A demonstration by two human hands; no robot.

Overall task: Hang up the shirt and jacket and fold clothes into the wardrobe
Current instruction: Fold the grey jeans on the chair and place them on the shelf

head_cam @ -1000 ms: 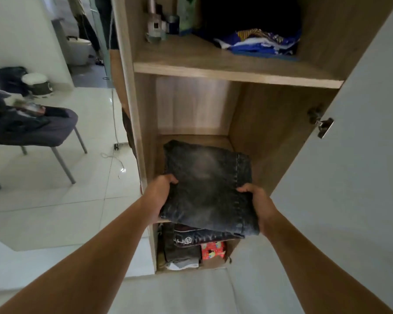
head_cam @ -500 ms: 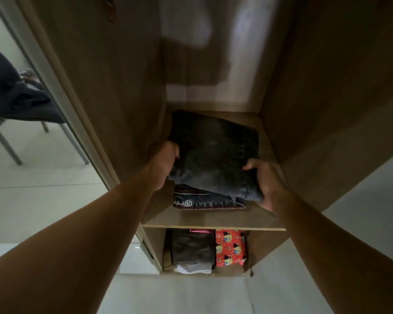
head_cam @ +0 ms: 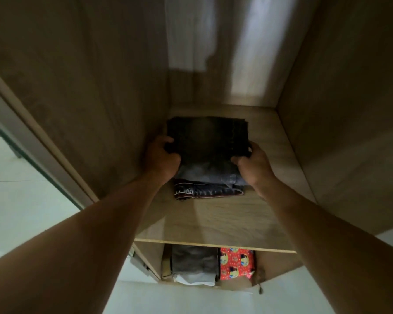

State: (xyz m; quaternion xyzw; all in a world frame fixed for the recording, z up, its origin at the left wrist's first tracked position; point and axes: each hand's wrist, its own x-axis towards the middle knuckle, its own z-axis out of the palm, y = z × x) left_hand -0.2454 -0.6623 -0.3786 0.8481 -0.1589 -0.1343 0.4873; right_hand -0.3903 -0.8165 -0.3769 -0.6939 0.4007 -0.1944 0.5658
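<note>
While you seat the folded jeans (head_cam: pixel 208 141), this piece is nearly stowed.
Your left hand (head_cam: pixel 161 157) curls round their left edge and your right hand (head_cam: pixel 253 165) grips the right; they lie on another folded garment (head_cam: pixel 209 191), far back on the shelf (head_cam: pixel 213 223). Whether the hanging is done doesn't show.

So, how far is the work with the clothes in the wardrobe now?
Done: a folded garment with a printed band already lies on the shelf. In hand: the left hand and right hand grip the folded dark jeans, placed on top of it. Left: to let go. The shirt and jacket are not in view, so hanging cannot be judged.
</note>
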